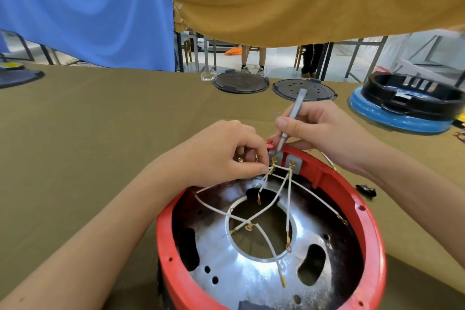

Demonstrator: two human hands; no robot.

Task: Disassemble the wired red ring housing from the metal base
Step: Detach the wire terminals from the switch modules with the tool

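Pinching white wires (266,178) between left-hand (226,151) fingertips at the grey terminal block (284,161) — right hand (319,131) curled round a slim grey screwdriver (292,118), tip down on the block's left terminal. Block sitting at twelve o'clock on the red ring housing (372,234), housing around the metal base (251,267), bottom centre on the olive table (100,121). Step in hand, probably: freeing terminals. Next — steady downward pressure, wires held taut and clear. Black lids (240,82) at twelve o'clock, far off.
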